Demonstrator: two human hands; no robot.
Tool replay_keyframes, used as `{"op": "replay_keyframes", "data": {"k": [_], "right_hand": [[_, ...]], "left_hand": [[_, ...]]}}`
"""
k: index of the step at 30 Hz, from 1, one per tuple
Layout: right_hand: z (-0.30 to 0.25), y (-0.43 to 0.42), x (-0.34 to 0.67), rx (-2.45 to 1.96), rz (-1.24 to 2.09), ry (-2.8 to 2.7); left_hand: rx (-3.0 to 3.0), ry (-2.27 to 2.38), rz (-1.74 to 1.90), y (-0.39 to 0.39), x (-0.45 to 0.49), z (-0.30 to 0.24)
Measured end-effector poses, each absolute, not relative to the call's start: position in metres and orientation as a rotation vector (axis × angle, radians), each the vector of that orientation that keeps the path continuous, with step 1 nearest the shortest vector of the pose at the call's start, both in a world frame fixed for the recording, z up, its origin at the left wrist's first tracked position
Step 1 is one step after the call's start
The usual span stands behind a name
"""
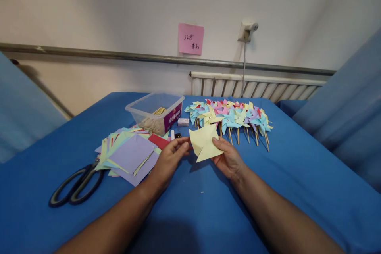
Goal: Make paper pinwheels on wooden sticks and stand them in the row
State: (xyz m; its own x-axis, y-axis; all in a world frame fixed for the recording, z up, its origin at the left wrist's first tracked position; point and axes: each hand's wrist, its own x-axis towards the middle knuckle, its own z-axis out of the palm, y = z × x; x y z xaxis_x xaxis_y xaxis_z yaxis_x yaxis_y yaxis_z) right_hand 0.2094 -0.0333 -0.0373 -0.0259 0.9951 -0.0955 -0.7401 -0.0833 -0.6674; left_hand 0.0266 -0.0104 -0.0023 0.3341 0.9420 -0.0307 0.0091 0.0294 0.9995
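A pale yellow square of cut paper is held just above the blue-covered table, near its middle. My right hand grips the sheet's lower right side, thumb on top. My left hand has its fingers curled and pinched at the sheet's left corner; whether they actually grip it is hard to tell. To the left lies a loose stack of coloured paper squares, lilac on top.
Black-handled scissors lie at the left beside the stack. A clear plastic tub holding wooden sticks stands behind it, with a small white box nearby. Several finished paper pinwheels on sticks lie in a row at the back. A radiator lines the wall.
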Motion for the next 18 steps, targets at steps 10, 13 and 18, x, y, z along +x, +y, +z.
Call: {"op": "replay_keyframes", "data": {"k": [10, 13, 18], "right_hand": [[-0.035, -0.037, 0.203, -0.740, 1.538, -0.611], [-0.034, -0.037, 0.203, -0.759, 1.527, -0.624], [-0.036, -0.037, 0.204, -0.771, 1.509, -0.624]], "left_hand": [[1.182, 0.923, 0.725, -0.021, 0.028, -0.005], [1.194, 0.915, 0.692, -0.020, 0.028, -0.001], [1.222, 0.942, 0.656, -0.022, 0.028, 0.003]]}}
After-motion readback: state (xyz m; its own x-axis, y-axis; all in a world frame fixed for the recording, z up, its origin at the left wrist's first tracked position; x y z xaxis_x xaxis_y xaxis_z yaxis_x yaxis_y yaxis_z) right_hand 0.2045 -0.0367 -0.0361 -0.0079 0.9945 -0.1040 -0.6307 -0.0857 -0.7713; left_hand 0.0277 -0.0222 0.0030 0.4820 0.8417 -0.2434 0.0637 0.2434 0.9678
